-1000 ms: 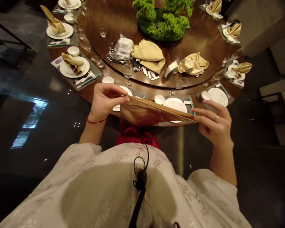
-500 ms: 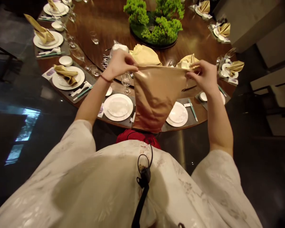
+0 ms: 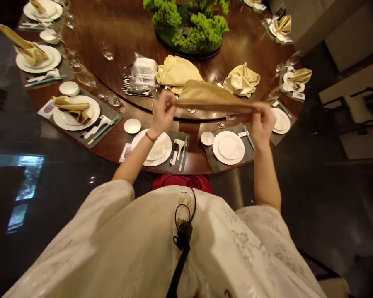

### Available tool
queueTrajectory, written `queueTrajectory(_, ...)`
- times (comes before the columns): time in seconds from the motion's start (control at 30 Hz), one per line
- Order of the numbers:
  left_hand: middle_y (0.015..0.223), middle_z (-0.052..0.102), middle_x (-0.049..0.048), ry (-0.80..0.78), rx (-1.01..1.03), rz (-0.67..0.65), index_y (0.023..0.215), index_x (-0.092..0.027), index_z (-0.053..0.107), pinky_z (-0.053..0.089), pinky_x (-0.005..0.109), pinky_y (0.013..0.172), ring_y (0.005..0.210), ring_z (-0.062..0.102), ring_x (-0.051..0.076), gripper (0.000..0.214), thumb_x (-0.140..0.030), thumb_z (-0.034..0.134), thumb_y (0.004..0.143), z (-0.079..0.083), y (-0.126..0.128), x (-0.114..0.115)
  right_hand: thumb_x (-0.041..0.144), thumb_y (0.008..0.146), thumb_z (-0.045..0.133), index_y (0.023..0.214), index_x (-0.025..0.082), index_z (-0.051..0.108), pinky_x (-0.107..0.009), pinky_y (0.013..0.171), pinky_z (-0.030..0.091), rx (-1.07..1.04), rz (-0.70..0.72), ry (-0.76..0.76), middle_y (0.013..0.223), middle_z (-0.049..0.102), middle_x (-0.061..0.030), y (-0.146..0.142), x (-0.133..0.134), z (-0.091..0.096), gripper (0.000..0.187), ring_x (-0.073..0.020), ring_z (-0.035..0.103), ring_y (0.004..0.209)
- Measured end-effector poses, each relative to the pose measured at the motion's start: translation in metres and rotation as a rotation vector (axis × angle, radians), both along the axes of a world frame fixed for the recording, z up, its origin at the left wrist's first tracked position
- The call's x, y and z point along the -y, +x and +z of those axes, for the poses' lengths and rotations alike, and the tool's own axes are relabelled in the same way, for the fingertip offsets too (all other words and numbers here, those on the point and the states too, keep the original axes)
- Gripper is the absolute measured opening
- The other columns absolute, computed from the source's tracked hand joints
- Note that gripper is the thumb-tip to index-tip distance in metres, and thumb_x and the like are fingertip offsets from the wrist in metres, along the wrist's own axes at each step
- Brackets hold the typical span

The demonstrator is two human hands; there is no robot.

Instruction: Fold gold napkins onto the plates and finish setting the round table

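- Gold satin napkin, folded into a long tapering band, was stretched between the hands in the head view; its long axis ran nearly level across the view, over the near part of the counter.
- Left hand pinched one end between thumb and fingers, a red cord bracelet at its wrist; right hand pinched the narrow end, sitting slightly lower in the view and closer to the body.
- White plates sat below the band on grey place mats, with small white dishes beside them.
- Wooden turntable carried a moss centrepiece, two crumpled gold napkins and a plastic-wrapped bundle.
- Cream embroidered sleeves framed the lower view; a dark glossy floor reflected light, and chairs stood at the right.
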State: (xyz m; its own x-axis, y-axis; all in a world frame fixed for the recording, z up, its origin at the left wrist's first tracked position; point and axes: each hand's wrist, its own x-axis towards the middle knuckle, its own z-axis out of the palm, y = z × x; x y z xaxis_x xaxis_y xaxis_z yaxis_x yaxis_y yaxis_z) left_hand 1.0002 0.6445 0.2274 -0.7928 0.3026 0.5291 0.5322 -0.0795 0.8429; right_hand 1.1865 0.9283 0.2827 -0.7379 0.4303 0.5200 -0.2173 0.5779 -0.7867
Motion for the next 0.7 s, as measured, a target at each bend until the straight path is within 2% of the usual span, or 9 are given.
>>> queueTrajectory(0.07, 0.084, 0.067, 0.0027, -0.075, 0.206, 0.004, 0.089, -0.019, 0.066, 0.049, 0.027, 0.07, 0.075, 0.062, 0.016, 0.009, -0.021, 0.073, 0.084, -0.057, 0.037, 0.013, 0.056, 0.096, 0.056, 0.102, 0.018, 0.07, -0.028, 0.077, 0.065, 0.093, -0.01, -0.002, 0.102, 0.074, -0.0056, 0.038, 0.006, -0.052, 0.042, -0.0183, 0.074, 0.095)
queueTrajectory(0.1, 0.086, 0.069, 0.0046, -0.099, 0.281, -0.015, 0.09, -0.018, 0.068, 0.05, 0.028, 0.074, 0.079, 0.064, 0.018, 0.012, -0.027, 0.072, 0.085, -0.087, 0.055, 0.017, 0.057, 0.096, 0.055, 0.103, 0.018, 0.071, -0.031, 0.077, 0.065, 0.158, -0.002, -0.03, 0.102, 0.074, -0.0057, 0.056, 0.007, -0.08, 0.042, -0.0186, 0.074, 0.093)
queueTrajectory(0.2, 0.09, 0.072, 0.0087, -0.174, 0.516, -0.105, 0.089, -0.014, 0.071, 0.051, 0.03, 0.08, 0.085, 0.065, 0.021, 0.017, -0.031, 0.069, 0.085, -0.169, 0.1, 0.019, 0.054, 0.095, 0.054, 0.104, 0.018, 0.075, -0.037, 0.089, 0.062, 0.37, -0.017, -0.18, 0.109, 0.075, -0.0095, 0.1, 0.011, -0.164, 0.042, -0.0208, 0.071, 0.099)
queueTrajectory(0.27, 0.087, 0.071, 0.0085, -0.235, 0.68, -0.141, 0.086, -0.013, 0.07, 0.051, 0.03, 0.079, 0.082, 0.064, 0.02, 0.016, -0.029, 0.068, 0.082, -0.213, 0.126, 0.017, 0.055, 0.091, 0.057, 0.101, 0.016, 0.075, -0.04, 0.093, 0.059, 0.501, -0.091, -0.296, 0.107, 0.075, -0.0116, 0.121, 0.016, -0.214, 0.044, -0.0233, 0.07, 0.099)
queueTrajectory(0.33, 0.083, 0.069, 0.0071, -0.288, 0.809, -0.126, 0.082, -0.014, 0.068, 0.05, 0.029, 0.079, 0.08, 0.063, 0.019, 0.012, -0.026, 0.069, 0.08, -0.247, 0.147, 0.016, 0.054, 0.085, 0.061, 0.094, 0.015, 0.075, -0.04, 0.091, 0.057, 0.635, -0.16, -0.394, 0.099, 0.076, -0.0118, 0.135, 0.022, -0.254, 0.043, -0.0246, 0.069, 0.093)
queueTrajectory(0.4, 0.081, 0.067, 0.0055, -0.31, 0.898, -0.08, 0.078, -0.015, 0.066, 0.049, 0.029, 0.082, 0.08, 0.061, 0.018, 0.01, -0.024, 0.07, 0.077, -0.272, 0.164, 0.015, 0.051, 0.082, 0.062, 0.09, 0.014, 0.073, -0.039, 0.086, 0.056, 0.747, -0.192, -0.483, 0.091, 0.075, -0.011, 0.142, 0.027, -0.282, 0.04, -0.0238, 0.067, 0.086)
queueTrajectory(0.5, 0.077, 0.063, 0.0033, -0.286, 1.002, -0.022, 0.076, -0.016, 0.063, 0.048, 0.027, 0.08, 0.079, 0.06, 0.016, 0.013, -0.025, 0.072, 0.075, -0.293, 0.177, 0.015, 0.049, 0.083, 0.059, 0.09, 0.013, 0.071, -0.034, 0.077, 0.054, 0.839, -0.23, -0.537, 0.085, 0.072, -0.0093, 0.141, 0.03, -0.302, 0.039, -0.0206, 0.063, 0.078)
queueTrajectory(0.57, 0.074, 0.06, 0.0013, -0.269, 1.042, 0.042, 0.079, -0.017, 0.062, 0.046, 0.024, 0.075, 0.075, 0.057, 0.015, 0.015, -0.028, 0.072, 0.076, -0.297, 0.179, 0.011, 0.048, 0.086, 0.055, 0.092, 0.013, 0.071, -0.03, 0.077, 0.051, 0.844, -0.263, -0.459, 0.084, 0.072, -0.0082, 0.136, 0.03, -0.305, 0.039, -0.0187, 0.06, 0.077)
queueTrajectory(0.7, 0.066, 0.051, -0.0023, -0.28, 1.007, 0.231, 0.084, -0.017, 0.063, 0.04, 0.022, 0.066, 0.066, 0.049, 0.013, 0.017, -0.028, 0.074, 0.077, -0.294, 0.177, -0.006, 0.047, 0.091, 0.048, 0.1, 0.013, 0.073, -0.025, 0.083, 0.046, 0.838, -0.309, -0.268, 0.087, 0.071, -0.0063, 0.122, 0.027, -0.303, 0.043, -0.0158, 0.057, 0.08)
